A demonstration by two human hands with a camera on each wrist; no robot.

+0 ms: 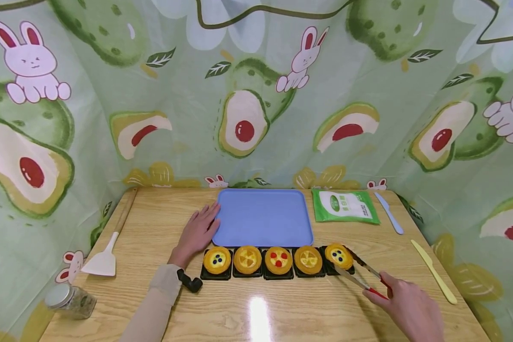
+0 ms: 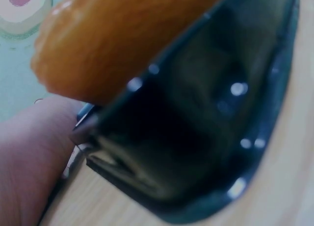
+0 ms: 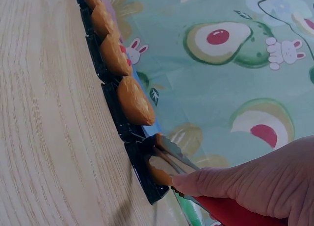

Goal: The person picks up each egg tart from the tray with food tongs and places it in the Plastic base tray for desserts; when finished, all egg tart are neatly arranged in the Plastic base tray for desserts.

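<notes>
My right hand (image 1: 412, 306) grips red-handled metal tongs (image 1: 377, 292). Their tips lie on either side of the rightmost tart (image 1: 339, 257), which has dark blue dots on top and sits over its black holder (image 3: 139, 173). My left hand (image 1: 198, 230) lies flat with fingers stretched out, touching the left edge of the blue tray (image 1: 262, 218). Below the tray runs a row of several tarts in black holders, among them a red-dotted tart (image 1: 279, 261). In the left wrist view, a tart's crust (image 2: 122, 44) and its black holder (image 2: 171, 152) fill most of the picture.
A white spatula (image 1: 103, 262) with a wooden handle and a glass jar (image 1: 80, 304) stand at the left. At the right are a green-and-white packet (image 1: 346, 207), a blue knife (image 1: 389, 213) and a yellow knife (image 1: 434, 273). A patterned curtain (image 1: 188, 95) hangs around the table.
</notes>
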